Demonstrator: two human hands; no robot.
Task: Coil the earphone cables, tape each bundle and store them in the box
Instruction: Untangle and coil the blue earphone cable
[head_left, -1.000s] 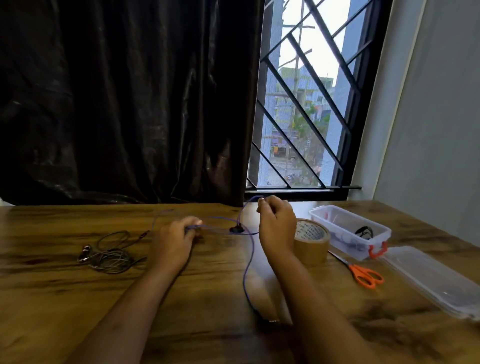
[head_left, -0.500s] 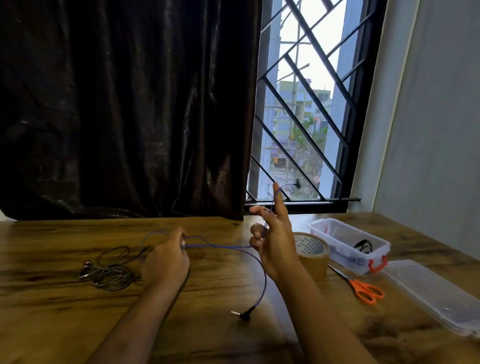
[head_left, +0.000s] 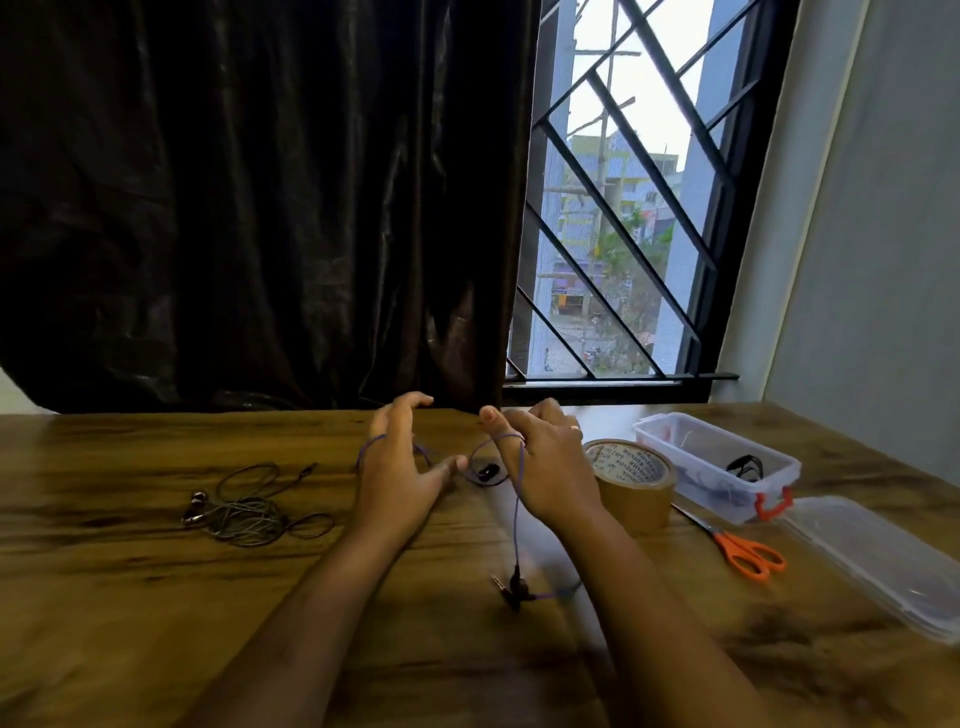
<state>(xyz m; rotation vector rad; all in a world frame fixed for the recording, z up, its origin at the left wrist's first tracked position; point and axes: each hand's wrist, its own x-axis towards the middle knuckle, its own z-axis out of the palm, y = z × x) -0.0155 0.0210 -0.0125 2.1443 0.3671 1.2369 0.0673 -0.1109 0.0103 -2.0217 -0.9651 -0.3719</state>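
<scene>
One purple cable trails its plug onto the bench. Above it, the left hand, fingers spread, and the right hand, thumb hooked under, grip unclear, stretch it for winding. Farther right, the open box awaits bundles.

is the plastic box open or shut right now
Open: the box stands uncovered, and its lid lies flat on the table beside it.
</scene>
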